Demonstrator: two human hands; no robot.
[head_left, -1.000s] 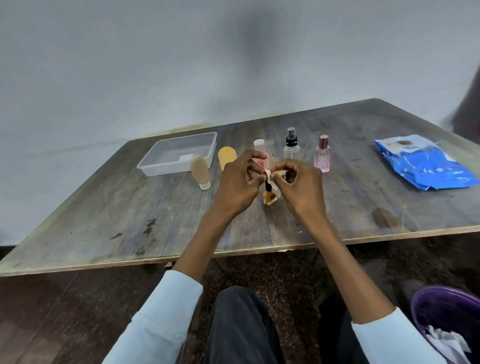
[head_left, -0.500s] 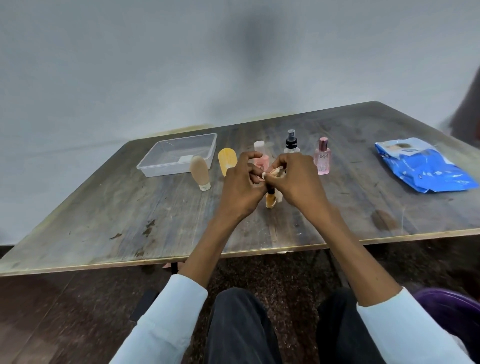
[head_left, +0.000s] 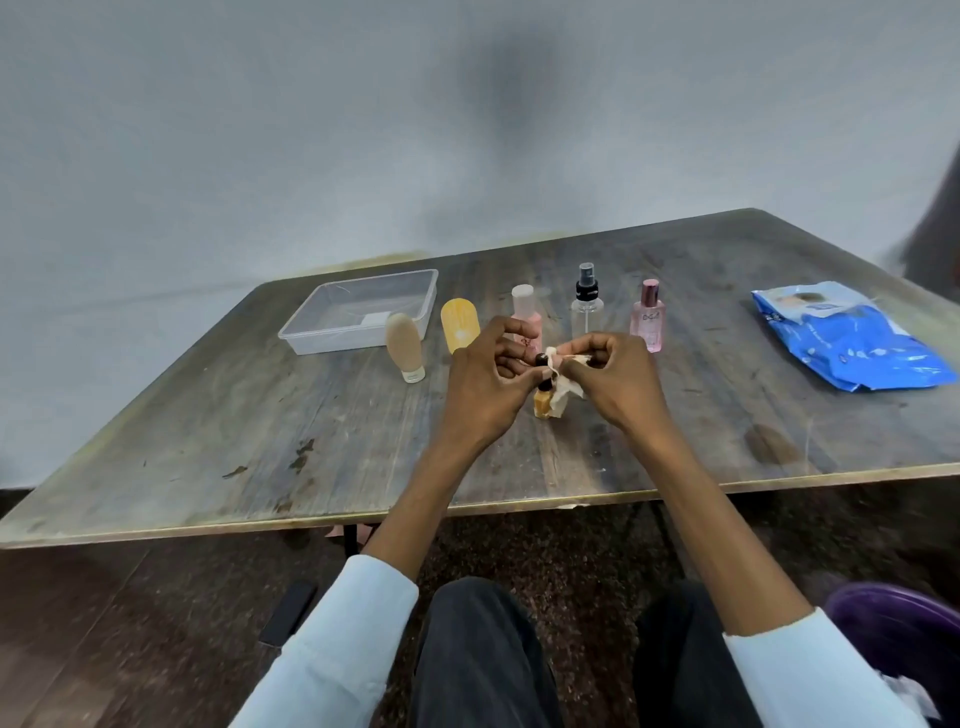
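- L hand (head_left: 488, 384): fingers curled, tips pinching the dark top of a small amber bottle (head_left: 542, 404). Bottle hangs upright just under my fingertips.
- R hand (head_left: 615, 382): fingers curled too, pinching a white tissue (head_left: 565, 391). Tissue is bunched betw. the two hands and pressed vs. the bottle's right side.
- Both hands meet fingertip to fingertip over the table (head_left: 260, 441), approx. mid-width.
- Can't tell if the bottle's base touches the table or sits just above it.
- Just beyond L hand: pink bottle w/ white cap (head_left: 523, 304), lower part hidden by my fingers.
- Beyond R hand: clear spray bottle (head_left: 587, 309) w/ black top, upright.
- Next to it, just past my R knuckles: pink perfume bottle (head_left: 648, 318), upright.
- Left of L hand, close: yellow tube (head_left: 460, 325).
- Further left: beige tube (head_left: 405, 345), standing on its cap.
- Beyond those, left & back from L hand: clear tray (head_left: 311, 338), w/ a small white piece inside.
- Well right of R hand: blue pack (head_left: 852, 338), lying flat on the table, apart from the bottles.
- Below R forearm, off the table by my knee: purple bin (head_left: 904, 623), w/ sth. white in it.
- Both sleeves light blue, forearms bare.
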